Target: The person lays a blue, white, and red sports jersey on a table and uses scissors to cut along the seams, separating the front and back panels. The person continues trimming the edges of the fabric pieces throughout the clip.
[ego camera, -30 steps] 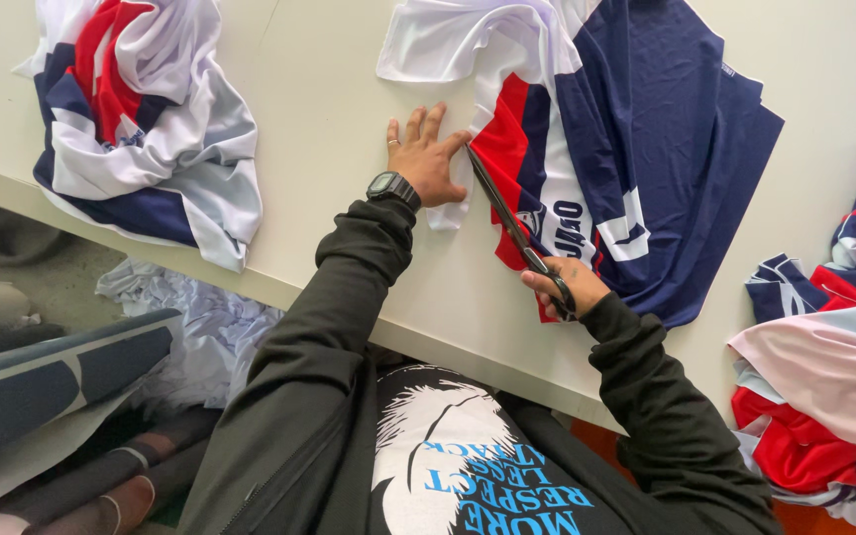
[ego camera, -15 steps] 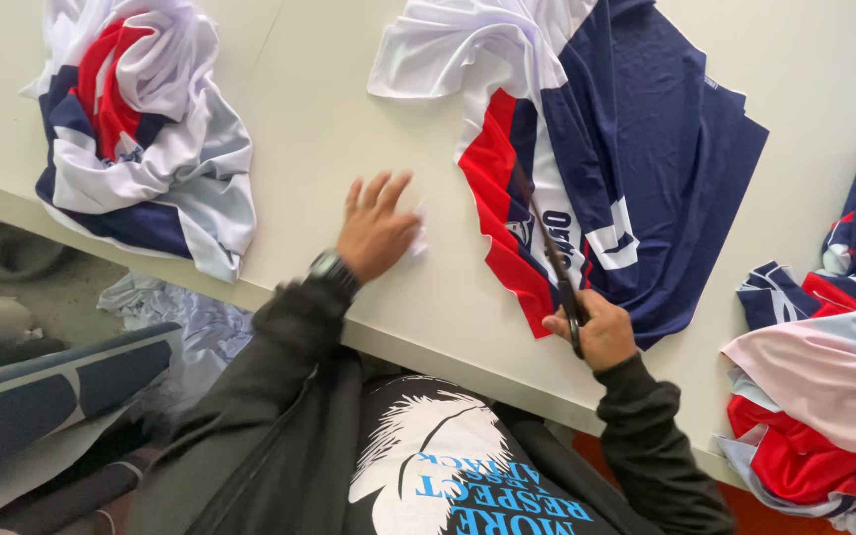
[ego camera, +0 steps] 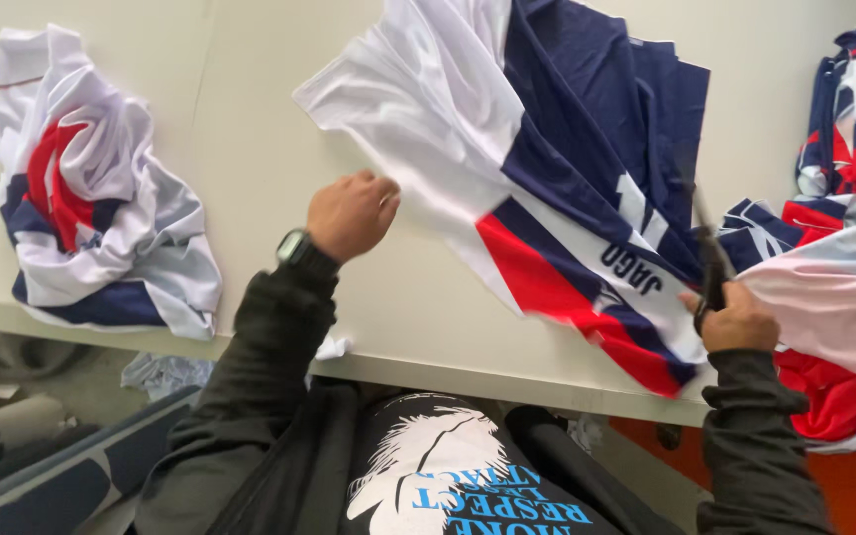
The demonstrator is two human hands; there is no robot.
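Note:
My left hand point(ego camera: 351, 212) is raised over the table point(ego camera: 250, 149), fingers closed on the white edge of a white, navy and red fabric piece point(ego camera: 547, 168), lifting it off the surface. My right hand point(ego camera: 737, 319) sits at the fabric's right side near the table's front edge, gripping dark scissors point(ego camera: 710, 253) that point away from me. A black watch point(ego camera: 295, 248) is on my left wrist. The fabric hangs blurred between both hands.
A crumpled heap of white, red and navy cloth point(ego camera: 91, 208) lies at the table's left. More such pieces are piled at the right point(ego camera: 844, 248). Below the front edge are a small white scrap point(ego camera: 332, 347), grey plastic and dark rolls point(ego camera: 42, 466).
My left hand went from lying flat on the table to gripping the fabric's white edge and lifting it. My right hand with the scissors slid to the right.

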